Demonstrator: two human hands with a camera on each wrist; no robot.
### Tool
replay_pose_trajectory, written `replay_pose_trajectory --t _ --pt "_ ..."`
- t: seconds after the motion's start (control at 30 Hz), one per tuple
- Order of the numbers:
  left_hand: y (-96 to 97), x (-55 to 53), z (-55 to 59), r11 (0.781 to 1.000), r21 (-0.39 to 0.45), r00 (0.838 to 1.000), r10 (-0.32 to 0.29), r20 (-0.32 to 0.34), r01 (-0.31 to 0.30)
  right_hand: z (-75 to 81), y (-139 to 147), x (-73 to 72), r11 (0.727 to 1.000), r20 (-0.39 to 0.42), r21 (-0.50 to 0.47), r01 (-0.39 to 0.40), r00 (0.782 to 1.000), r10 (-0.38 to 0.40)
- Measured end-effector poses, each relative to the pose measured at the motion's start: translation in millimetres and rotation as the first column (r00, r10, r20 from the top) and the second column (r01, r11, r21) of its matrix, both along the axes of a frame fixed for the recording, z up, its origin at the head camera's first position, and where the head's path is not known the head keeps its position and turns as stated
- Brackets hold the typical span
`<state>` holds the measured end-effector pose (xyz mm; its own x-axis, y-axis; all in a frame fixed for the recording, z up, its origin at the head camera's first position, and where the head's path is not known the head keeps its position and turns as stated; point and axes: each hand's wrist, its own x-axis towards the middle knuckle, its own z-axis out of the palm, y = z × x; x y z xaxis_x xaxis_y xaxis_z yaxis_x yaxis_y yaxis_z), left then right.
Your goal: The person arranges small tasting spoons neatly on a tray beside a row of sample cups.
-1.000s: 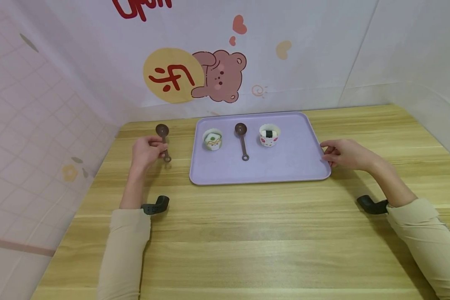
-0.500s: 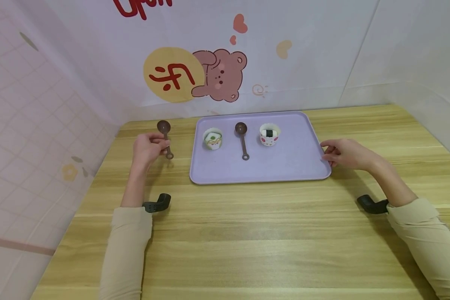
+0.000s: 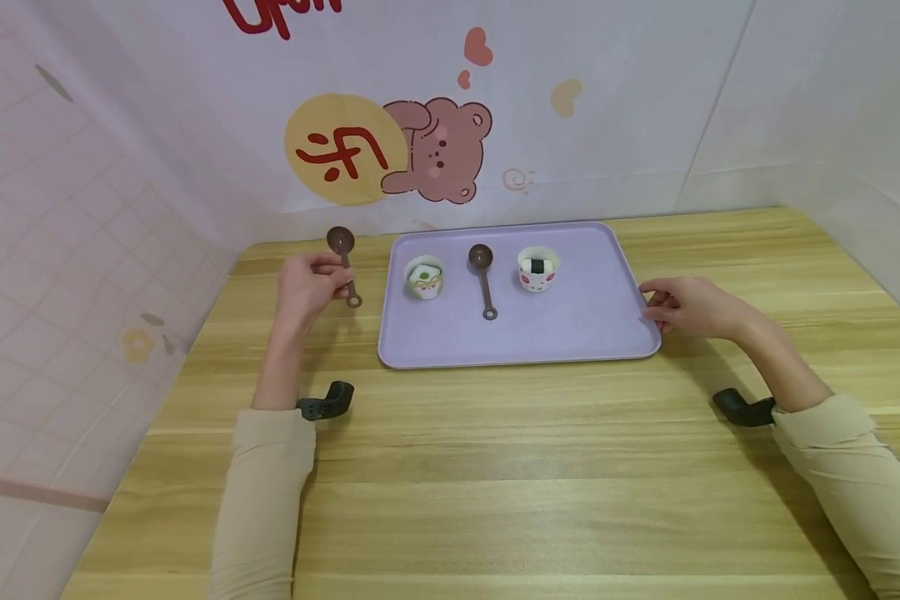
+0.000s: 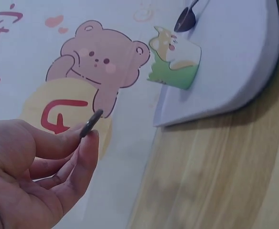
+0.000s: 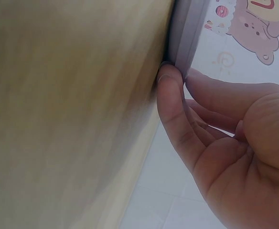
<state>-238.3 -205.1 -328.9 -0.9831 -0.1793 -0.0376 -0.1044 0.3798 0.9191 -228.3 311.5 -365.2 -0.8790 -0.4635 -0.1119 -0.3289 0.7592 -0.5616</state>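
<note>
My left hand (image 3: 306,287) pinches a brown measuring spoon (image 3: 341,240) by its handle, just beyond the tray's left side. In the left wrist view the handle's end (image 4: 91,123) sticks out between thumb and fingertips. A lilac tray (image 3: 570,333) lies on the table, and my right hand (image 3: 697,307) pinches its right edge between thumb and fingers. A second brown measuring spoon (image 3: 486,287) lies on the tray, bowl toward the back. To its left stands a green-and-white paper cup (image 3: 426,289) with filling; to its right is a pink-patterned cup (image 3: 536,281) holding a white piece with a dark band.
The wood-grain table (image 3: 495,467) spreads in front of the tray. Behind it rises a white backdrop (image 3: 630,150) printed with a bear and hearts. A gridded side cloth (image 3: 82,292) borders the left. Each wrist wears a black camera mount (image 3: 330,402).
My left hand has raised the measuring spoon and carried it back and to the right, toward the tray. The right hand stays at the tray's edge, and the things on the tray keep their places.
</note>
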Motion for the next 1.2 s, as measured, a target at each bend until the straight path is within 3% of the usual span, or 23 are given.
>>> replay_pose_trajectory --t 1.2 --pt "25.9 -2.0 12.7 0.995 0.09 0.998 -0.033 -0.045 0.037 -0.7 1 -1.2 1.0 0.006 0.002 0.001 1.0 -0.001"
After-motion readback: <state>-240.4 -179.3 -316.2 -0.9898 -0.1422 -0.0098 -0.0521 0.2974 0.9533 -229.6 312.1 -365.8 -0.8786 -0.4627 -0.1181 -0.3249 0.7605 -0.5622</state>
